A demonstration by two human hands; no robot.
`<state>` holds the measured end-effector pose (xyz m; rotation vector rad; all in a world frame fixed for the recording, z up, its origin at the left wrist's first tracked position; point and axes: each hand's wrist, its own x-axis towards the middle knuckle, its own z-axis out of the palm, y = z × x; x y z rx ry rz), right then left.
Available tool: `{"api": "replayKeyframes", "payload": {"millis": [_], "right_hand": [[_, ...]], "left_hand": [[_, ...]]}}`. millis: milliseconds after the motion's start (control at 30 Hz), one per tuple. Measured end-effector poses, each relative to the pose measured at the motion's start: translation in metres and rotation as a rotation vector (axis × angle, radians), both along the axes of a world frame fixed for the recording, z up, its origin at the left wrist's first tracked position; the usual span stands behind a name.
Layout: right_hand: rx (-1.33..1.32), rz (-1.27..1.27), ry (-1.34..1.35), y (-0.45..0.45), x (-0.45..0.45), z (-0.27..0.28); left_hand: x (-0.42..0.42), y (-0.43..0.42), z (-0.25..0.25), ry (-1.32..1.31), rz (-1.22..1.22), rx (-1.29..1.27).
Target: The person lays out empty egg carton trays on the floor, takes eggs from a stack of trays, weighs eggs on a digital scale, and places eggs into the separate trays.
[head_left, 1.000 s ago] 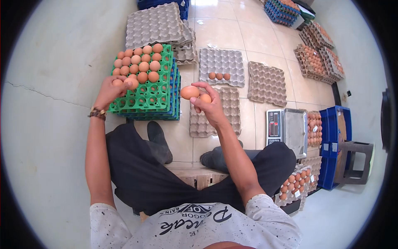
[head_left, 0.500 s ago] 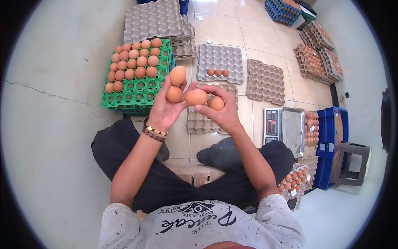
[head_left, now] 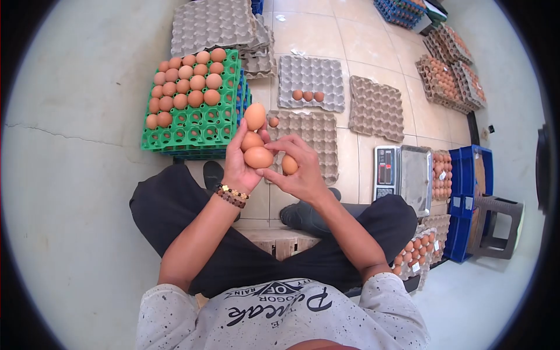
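While the hands meet in front of the knees, a green tray (head_left: 188,144) tops the stack at far left, its back rows filled with eggs and two more at the left of a nearer row. Just right of it, the left hand (head_left: 238,168) is turned palm up and cups three eggs: an upper egg (head_left: 255,116) standing near the fingertips, a middle egg (head_left: 252,140) below it and a lower egg (head_left: 258,157) on the palm side. These press close together, so a slight tilt of the wrist could roll the upper egg off, and a hard squeeze could crack shell against shell.

The right hand (head_left: 304,174) holds a fourth egg (head_left: 289,164) within its curled fingers, while its fingertips touch the lower egg. With its grip shared like this, that fourth egg might slip if the fingers spread too far. Beyond the hands, a cardboard tray (head_left: 318,131) lies on the floor with a single egg (head_left: 273,122) at its corner; a dropped egg could strike that one or break on the tiles (head_left: 361,163). Further right stands a scale (head_left: 386,169), well apart from the hands.
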<state>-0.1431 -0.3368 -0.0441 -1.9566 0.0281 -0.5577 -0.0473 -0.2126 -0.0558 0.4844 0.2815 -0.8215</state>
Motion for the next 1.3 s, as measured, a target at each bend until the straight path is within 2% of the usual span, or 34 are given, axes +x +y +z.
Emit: {"api": "replayKeyframes", "payload": {"millis": [133, 233, 333, 433, 500, 533, 600, 633, 667, 700, 867, 967, 1067, 1200, 1300], "right_hand": [[-0.099, -0.007, 0.068, -0.002, -0.006, 0.007], [-0.173, 0.014, 0.219, -0.007, -0.011, 0.016], [-0.144, 0.021, 0.057, -0.016, -0.011, 0.013], [0.236, -0.089, 0.126, -0.057, -0.015, 0.008], [0.534, -0.164, 0.316, -0.118, -0.023, 0.004], [0.491, -0.206, 0.298, -0.155, -0.032, -0.008], [0.561, -0.429, 0.414, -0.241, -0.060, -0.055], [0.770, -0.440, 0.417, -0.289, -0.085, -0.088], [0.924, -0.574, 0.512, -0.320, -0.107, -0.096], [1.002, -0.619, 0.514, -0.352, -0.132, -0.115], [0.718, -1.096, 0.597, -0.418, -0.235, -0.210], [-0.043, -0.965, 1.240, -0.453, -0.289, -0.279], [-0.344, -1.185, 1.047, -0.410, -0.293, -0.256], [-0.190, -1.054, 1.086, -0.414, -0.301, -0.248], [-0.392, -1.279, 0.970, -0.420, -0.281, -0.227]], "left_hand": [[-0.003, -0.001, -0.010, 0.108, 0.015, -0.007], [-0.004, -0.001, -0.008, 0.139, 0.002, 0.003], [0.002, 0.001, -0.016, 0.123, -0.036, -0.059], [0.004, 0.001, -0.021, 0.157, -0.065, -0.132], [0.003, 0.002, -0.018, 0.237, -0.121, -0.234], [0.003, 0.003, -0.018, 0.293, -0.137, -0.256], [0.002, 0.004, -0.020, 0.322, -0.142, -0.226], [0.003, 0.005, -0.022, 0.311, -0.154, -0.221], [0.004, 0.006, -0.025, 0.299, -0.163, -0.216], [0.004, 0.005, -0.027, 0.288, -0.169, -0.210], [-0.003, -0.006, -0.027, 0.303, -0.195, -0.148], [-0.007, -0.012, -0.027, 0.299, -0.208, -0.124], [-0.011, -0.019, -0.020, 0.277, -0.191, -0.039], [-0.010, -0.013, -0.030, 0.301, -0.195, -0.043], [-0.009, -0.010, -0.038, 0.285, -0.193, -0.018]]}}
